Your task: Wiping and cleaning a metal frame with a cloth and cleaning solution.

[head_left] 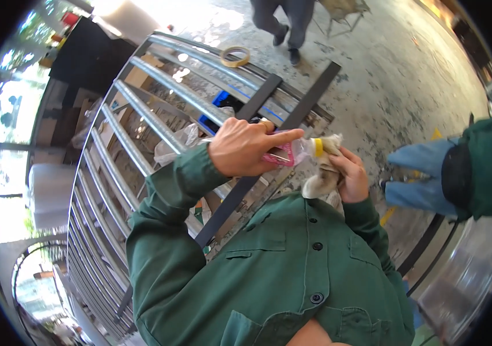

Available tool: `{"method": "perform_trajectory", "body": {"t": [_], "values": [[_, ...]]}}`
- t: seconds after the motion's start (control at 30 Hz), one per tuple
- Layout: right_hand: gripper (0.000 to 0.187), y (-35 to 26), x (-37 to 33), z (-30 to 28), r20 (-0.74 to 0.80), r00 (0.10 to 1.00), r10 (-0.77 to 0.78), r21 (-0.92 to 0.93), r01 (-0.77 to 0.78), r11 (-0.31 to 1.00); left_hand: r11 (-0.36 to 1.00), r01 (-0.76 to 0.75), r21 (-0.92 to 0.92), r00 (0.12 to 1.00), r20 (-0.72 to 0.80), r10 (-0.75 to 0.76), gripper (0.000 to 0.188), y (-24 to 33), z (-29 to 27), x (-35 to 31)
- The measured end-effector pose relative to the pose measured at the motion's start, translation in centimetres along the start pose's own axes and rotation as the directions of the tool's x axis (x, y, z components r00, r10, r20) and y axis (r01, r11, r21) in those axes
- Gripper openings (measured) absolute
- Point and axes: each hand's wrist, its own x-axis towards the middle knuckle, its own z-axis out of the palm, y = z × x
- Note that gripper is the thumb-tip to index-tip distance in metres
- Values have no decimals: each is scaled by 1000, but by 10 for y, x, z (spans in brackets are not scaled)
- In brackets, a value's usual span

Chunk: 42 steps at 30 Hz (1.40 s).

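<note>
My left hand (240, 149) is closed around a clear plastic bottle (301, 151) with a pink label, its index finger stretched along the side. The bottle lies tipped sideways, its yellow cap end (318, 147) pointing right. Against that end my right hand (353, 177) pinches a crumpled off-white rag (321, 183), part of which hangs down in front of my green jacket. Whether the bottle's mouth is uncovered is hidden by the rag.
A rack of parallel metal tubes (159, 130) fills the left, with dark flat bars (309, 95) across it. On it rest a tape roll (235, 56) and a plastic bag (177, 144). One person (286, 20) stands ahead, another (476, 167) at the right.
</note>
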Motion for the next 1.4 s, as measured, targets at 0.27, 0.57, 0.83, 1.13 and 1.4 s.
{"method": "perform_trajectory", "body": {"t": [0.27,0.57,0.83,1.13,1.4], "values": [[39,-8,-3,0,66,997,-29,18,28,999,862,186,-471,826,-400,-397,82,-32,16,-31],[43,-8,5,-25,-64,991,-117,18,118,993,580,-197,-790,196,-612,-766,81,-167,56,-27],[40,-6,0,-49,-102,981,-166,-47,162,986,643,61,-763,43,-642,-766,80,-259,106,7],[37,-3,-4,-59,-250,955,-163,-27,161,987,691,69,-719,115,-683,-722,80,-254,117,21],[38,-4,2,-62,-188,970,-154,6,158,987,670,319,-671,129,-669,-732,88,-235,108,23]]}}
